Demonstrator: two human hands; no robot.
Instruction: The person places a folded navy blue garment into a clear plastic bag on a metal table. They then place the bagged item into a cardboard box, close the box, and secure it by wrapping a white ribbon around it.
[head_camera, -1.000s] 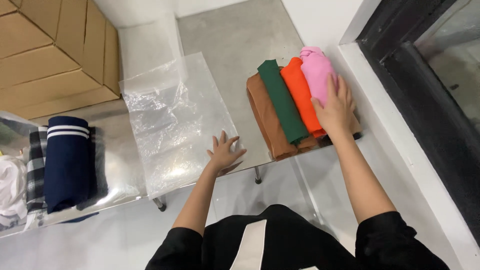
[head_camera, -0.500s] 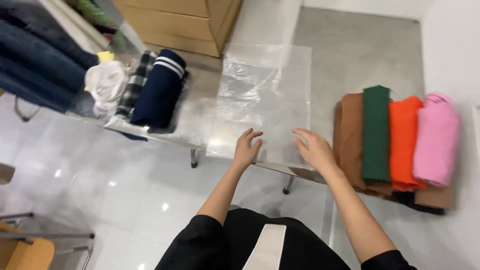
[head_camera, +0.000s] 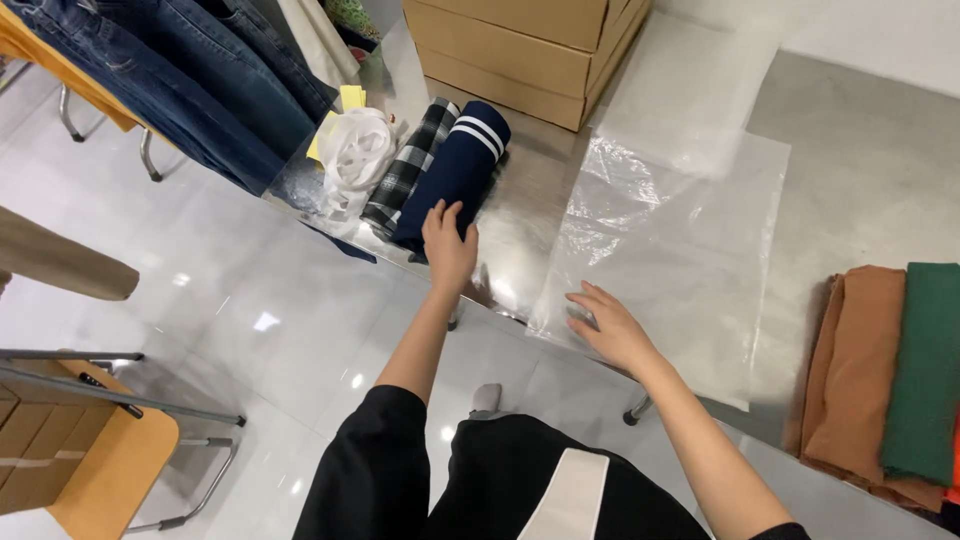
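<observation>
- Resting on the near end of a folded navy garment with white stripes (head_camera: 455, 170), the left hand (head_camera: 448, 245) lies fingers together and slightly curled over the cloth; whether it grips the fold cannot be told.
- Right hand (head_camera: 608, 325): fingers spread, palm down, pressed flat on the near left corner of a clear plastic bag (head_camera: 680, 240).
- Clear plastic bag: lying flat and crinkled on the steel table (head_camera: 530, 210), at 2 o'clock from the right hand; nothing visible inside it.
- Navy garment: on the table at 9 o'clock from the bag, just beside a folded black-and-white checked cloth (head_camera: 405, 170); a bunched white cloth (head_camera: 355, 150) sits further toward 9 o'clock.
- Cardboard boxes (head_camera: 530, 45): stacked at 12 o'clock, closed, contents hidden.
- Folded brown cloth (head_camera: 855, 370) and green cloth (head_camera: 925, 370): side by side at 3 o'clock, well apart from both hands.
- Blue jeans (head_camera: 180, 80): at 10 o'clock.
</observation>
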